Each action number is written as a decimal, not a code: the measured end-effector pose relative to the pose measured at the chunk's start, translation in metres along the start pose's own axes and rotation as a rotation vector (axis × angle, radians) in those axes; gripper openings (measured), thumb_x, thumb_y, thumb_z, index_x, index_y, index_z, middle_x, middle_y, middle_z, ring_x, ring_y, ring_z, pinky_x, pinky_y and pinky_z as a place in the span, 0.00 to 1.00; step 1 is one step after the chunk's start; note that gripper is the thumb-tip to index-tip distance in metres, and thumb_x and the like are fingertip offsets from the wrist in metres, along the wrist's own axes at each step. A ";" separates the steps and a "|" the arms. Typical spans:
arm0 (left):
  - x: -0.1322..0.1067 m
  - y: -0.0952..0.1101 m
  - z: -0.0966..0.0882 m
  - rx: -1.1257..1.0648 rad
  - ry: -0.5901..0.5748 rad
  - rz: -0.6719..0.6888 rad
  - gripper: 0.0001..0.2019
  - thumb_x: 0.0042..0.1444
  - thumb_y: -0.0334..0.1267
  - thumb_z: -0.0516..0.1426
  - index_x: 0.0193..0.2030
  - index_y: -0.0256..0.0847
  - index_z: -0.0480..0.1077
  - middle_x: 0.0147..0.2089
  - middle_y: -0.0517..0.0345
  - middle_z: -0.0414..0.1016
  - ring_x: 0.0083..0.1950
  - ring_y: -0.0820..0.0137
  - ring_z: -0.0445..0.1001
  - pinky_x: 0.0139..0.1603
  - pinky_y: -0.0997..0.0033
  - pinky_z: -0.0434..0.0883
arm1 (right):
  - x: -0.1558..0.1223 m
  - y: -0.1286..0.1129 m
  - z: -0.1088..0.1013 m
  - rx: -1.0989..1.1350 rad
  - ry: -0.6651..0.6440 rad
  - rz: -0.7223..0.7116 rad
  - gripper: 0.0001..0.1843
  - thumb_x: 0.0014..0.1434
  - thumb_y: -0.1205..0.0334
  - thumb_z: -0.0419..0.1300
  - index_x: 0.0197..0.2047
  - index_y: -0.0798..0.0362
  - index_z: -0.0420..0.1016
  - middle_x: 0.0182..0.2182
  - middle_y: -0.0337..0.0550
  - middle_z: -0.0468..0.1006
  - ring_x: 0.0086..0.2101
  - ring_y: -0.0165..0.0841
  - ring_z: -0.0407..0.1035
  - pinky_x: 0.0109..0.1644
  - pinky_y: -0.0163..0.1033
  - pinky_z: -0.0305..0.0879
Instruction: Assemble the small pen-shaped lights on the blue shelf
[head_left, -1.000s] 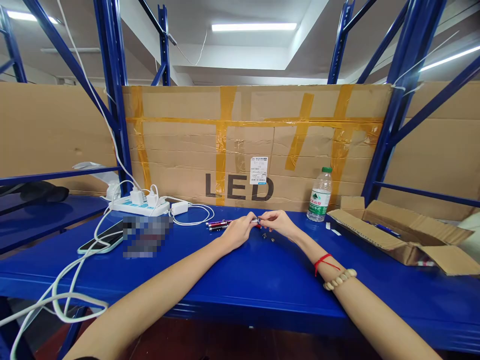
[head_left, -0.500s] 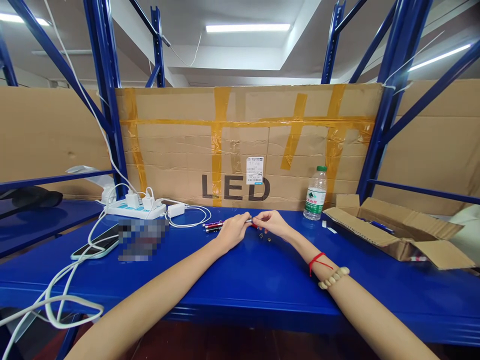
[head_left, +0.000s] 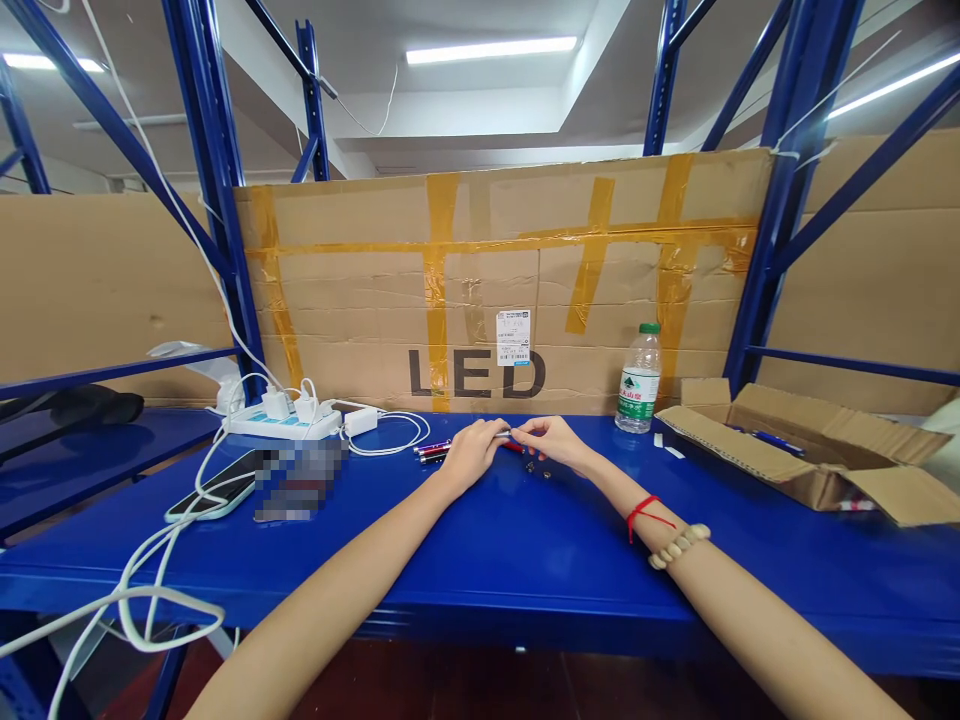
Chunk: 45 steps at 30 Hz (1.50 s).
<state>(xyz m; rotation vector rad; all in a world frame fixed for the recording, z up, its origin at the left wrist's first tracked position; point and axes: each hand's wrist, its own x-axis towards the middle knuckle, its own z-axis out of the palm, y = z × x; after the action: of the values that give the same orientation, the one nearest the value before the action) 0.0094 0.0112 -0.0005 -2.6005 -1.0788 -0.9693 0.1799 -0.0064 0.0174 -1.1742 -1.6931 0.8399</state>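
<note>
My left hand (head_left: 471, 452) and my right hand (head_left: 553, 440) meet over the blue shelf (head_left: 487, 550), both pinching a small silver and red pen-like piece (head_left: 506, 437) between their fingertips. Just left of my left hand lie a few red pen-like pieces (head_left: 433, 451) on the shelf. Two or three tiny dark parts (head_left: 537, 468) lie below my right hand. A red string and a bead bracelet (head_left: 677, 545) sit on my right wrist.
A water bottle (head_left: 639, 379) stands at the back right beside an open cardboard box (head_left: 810, 450). A power strip (head_left: 283, 420) with white cables, a phone (head_left: 214, 485) and a blurred item lie at the left. A taped cardboard sheet (head_left: 495, 290) marked LED closes the back.
Both hands stay together on the small piece. The view has shifted slightly; nothing else on the shelf has moved.
</note>
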 end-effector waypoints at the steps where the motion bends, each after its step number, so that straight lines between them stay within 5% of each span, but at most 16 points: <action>1: 0.000 0.000 0.000 0.004 0.011 0.007 0.11 0.61 0.38 0.45 0.46 0.45 0.65 0.42 0.59 0.73 0.43 0.70 0.69 0.45 0.71 0.66 | 0.000 0.000 0.000 -0.009 0.003 0.005 0.24 0.37 0.42 0.64 0.26 0.58 0.76 0.17 0.38 0.68 0.19 0.22 0.58 0.19 0.28 0.55; 13: 0.004 -0.003 0.006 0.026 -0.055 -0.054 0.14 0.62 0.38 0.42 0.48 0.44 0.65 0.46 0.57 0.73 0.48 0.69 0.70 0.47 0.70 0.67 | 0.008 0.012 0.007 -0.132 0.040 -0.051 0.23 0.45 0.41 0.59 0.24 0.56 0.72 0.14 0.36 0.66 0.16 0.23 0.58 0.18 0.29 0.55; 20: 0.003 0.000 0.000 -0.009 -0.075 -0.187 0.15 0.62 0.40 0.41 0.49 0.46 0.64 0.50 0.59 0.72 0.51 0.68 0.69 0.45 0.70 0.66 | 0.012 0.021 0.004 -0.364 0.156 -0.175 0.16 0.47 0.50 0.61 0.36 0.51 0.76 0.27 0.37 0.76 0.19 0.23 0.65 0.24 0.30 0.58; 29: 0.002 0.006 -0.004 -0.056 -0.159 -0.143 0.15 0.62 0.41 0.40 0.49 0.48 0.63 0.49 0.60 0.72 0.48 0.67 0.71 0.41 0.71 0.67 | 0.012 0.020 -0.002 -0.039 0.062 -0.189 0.22 0.40 0.47 0.64 0.32 0.58 0.77 0.27 0.45 0.76 0.18 0.24 0.62 0.18 0.30 0.56; 39: 0.000 0.009 -0.007 -0.066 -0.177 -0.153 0.15 0.62 0.42 0.38 0.47 0.49 0.63 0.48 0.60 0.72 0.49 0.67 0.71 0.43 0.70 0.67 | 0.007 0.011 -0.002 0.050 -0.015 -0.042 0.22 0.37 0.51 0.67 0.33 0.59 0.78 0.21 0.40 0.74 0.20 0.23 0.62 0.19 0.28 0.55; 45: 0.001 0.005 -0.003 -0.178 -0.187 -0.120 0.15 0.62 0.42 0.38 0.47 0.48 0.63 0.47 0.59 0.72 0.48 0.68 0.71 0.47 0.70 0.66 | 0.008 0.013 -0.003 0.062 -0.030 -0.071 0.23 0.36 0.50 0.67 0.33 0.59 0.78 0.22 0.40 0.74 0.20 0.23 0.62 0.19 0.28 0.56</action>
<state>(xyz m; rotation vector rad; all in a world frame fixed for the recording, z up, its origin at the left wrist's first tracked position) 0.0117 0.0071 0.0034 -2.8466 -1.2601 -0.8994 0.1862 0.0050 0.0097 -1.0587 -1.7104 0.8643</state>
